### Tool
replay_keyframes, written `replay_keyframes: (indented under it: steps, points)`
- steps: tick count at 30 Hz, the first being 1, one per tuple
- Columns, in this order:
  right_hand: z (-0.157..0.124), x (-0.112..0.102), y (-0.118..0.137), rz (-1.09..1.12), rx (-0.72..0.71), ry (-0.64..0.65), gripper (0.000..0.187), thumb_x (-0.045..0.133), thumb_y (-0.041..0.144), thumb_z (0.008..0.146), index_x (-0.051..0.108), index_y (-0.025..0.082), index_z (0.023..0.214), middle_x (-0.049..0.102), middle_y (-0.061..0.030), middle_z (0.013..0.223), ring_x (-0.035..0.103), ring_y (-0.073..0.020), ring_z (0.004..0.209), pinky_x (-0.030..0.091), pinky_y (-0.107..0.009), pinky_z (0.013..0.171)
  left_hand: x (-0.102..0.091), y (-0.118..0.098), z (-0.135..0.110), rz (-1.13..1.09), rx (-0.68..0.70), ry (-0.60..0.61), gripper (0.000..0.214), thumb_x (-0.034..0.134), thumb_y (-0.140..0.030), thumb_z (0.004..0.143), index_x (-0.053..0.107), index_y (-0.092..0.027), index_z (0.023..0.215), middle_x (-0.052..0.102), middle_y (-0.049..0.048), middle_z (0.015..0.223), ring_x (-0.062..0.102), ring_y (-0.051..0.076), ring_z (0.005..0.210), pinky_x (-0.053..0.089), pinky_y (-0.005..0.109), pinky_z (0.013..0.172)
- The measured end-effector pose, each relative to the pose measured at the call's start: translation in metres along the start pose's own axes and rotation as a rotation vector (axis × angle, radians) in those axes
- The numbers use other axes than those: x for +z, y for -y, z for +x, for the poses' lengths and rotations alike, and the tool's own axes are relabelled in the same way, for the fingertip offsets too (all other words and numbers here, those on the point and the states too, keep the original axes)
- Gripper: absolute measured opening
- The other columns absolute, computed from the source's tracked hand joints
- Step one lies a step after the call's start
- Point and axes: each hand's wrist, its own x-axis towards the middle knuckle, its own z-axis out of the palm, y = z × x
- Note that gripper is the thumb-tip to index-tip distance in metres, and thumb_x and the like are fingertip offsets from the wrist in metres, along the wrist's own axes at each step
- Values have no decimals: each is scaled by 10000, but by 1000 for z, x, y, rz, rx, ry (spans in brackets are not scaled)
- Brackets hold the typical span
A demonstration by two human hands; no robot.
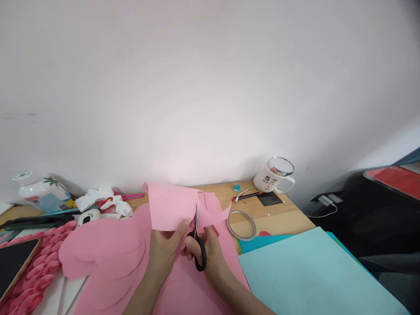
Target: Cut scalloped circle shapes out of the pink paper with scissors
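My left hand (166, 245) pinches the lower edge of a pink sheet of paper (173, 203), thumb on top. In my right hand (206, 249) is a pair of scissors (200, 256) with black handles, its blades pointing away from me and lying across the sheet. A curved, partly cut strip of the paper (219, 216) hangs off to the right of the blades. Beneath both hands lies more pink paper (183, 293). To the left, several rounded pink paper cut-outs (111, 245) overlap in a pile.
Light blue paper (311, 271) lies at the right, over other coloured sheets. Behind it are a tape roll (242, 225), a black pen (247, 196) and a white mug (274, 177). A white jar (42, 192), crumpled tissue (95, 197) and a phone (15, 267) on a pink braided mat stand left.
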Motion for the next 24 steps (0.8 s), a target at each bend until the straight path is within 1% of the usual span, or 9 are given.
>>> replay_keyframes:
  steps: [1,3,7,11,13,16,19,21,24]
  points:
    - [0,1,0,-1,4,10,310,659,328,669,401,201,786,500,73,463,474,-124,442,373,-233,446,0,0,0,18,10,-29,202,709,-308,591,595,-142,608,554,-40,383,460,107,276,348,214,282]
    - [-1,1,2,-5,16,8,305,660,337,656,411,197,760,512,60,480,469,-125,454,368,-234,450,-2,2,1,39,32,-44,200,713,-308,587,609,-138,601,568,-30,401,499,118,320,394,220,322]
    - [1,1,7,-34,26,-47,295,678,312,612,483,162,775,532,33,534,461,-130,514,358,-234,484,-6,8,4,22,63,5,188,727,-283,588,631,-132,648,628,-8,509,592,143,494,486,227,472]
    - [3,-2,9,11,3,1,229,669,300,622,513,152,701,509,25,593,413,-112,555,319,-216,500,-7,11,7,2,80,12,197,740,-255,582,642,-132,701,667,6,626,624,160,657,514,234,608]
    - [3,-3,8,23,5,6,226,666,302,628,494,158,656,471,35,579,385,-104,548,300,-210,494,-7,11,7,7,73,19,196,737,-257,586,644,-133,706,672,10,645,623,160,659,515,241,619]
    - [2,-4,5,22,4,-8,232,665,291,631,472,163,650,440,41,577,358,-98,546,284,-207,490,-8,10,6,18,76,14,191,732,-257,589,650,-134,711,681,17,663,624,162,657,514,243,609]
    - [2,-4,5,-1,2,-18,234,661,292,633,471,159,663,449,28,601,354,-104,567,273,-212,492,-8,10,6,41,90,38,156,721,-262,600,635,-136,627,641,2,546,615,158,600,508,239,580]
    - [2,-4,6,-20,-3,3,230,651,304,645,473,158,651,437,29,596,335,-103,566,255,-215,486,-9,9,5,52,98,61,178,714,-270,608,605,-139,556,598,-9,468,598,152,544,502,238,551]
    - [3,-3,7,-45,-26,47,261,629,334,669,449,165,586,384,42,557,290,-96,543,229,-219,475,-8,8,4,47,104,61,188,714,-267,608,586,-146,543,583,-15,455,566,136,486,492,237,512]
